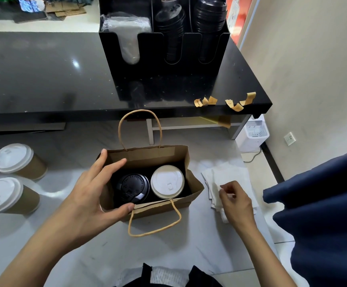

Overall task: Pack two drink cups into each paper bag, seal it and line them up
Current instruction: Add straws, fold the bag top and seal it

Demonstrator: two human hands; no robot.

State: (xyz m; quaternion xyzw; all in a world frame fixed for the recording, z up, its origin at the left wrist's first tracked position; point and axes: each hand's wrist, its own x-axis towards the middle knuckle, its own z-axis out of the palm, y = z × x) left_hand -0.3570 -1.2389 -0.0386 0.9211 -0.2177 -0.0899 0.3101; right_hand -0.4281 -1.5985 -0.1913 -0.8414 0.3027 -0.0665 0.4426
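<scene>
Fingers of the left hand (89, 191) spread around the open paper bag (147, 177) mid-frame; right hand (235, 201) pinches white napkins (226, 177) lower right.

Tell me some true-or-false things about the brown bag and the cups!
1. The brown paper bag holds two cups. True.
2. Both cups in the bag have white lids. False: one black plastic lid, one white plastic lid.
3. The left hand grips the bag's left end. True.
4. The right hand holds a cup. False: it pinches the white paper napkins.
5. Two white-lidded brown paper cups stand outside the bag. True.
</scene>
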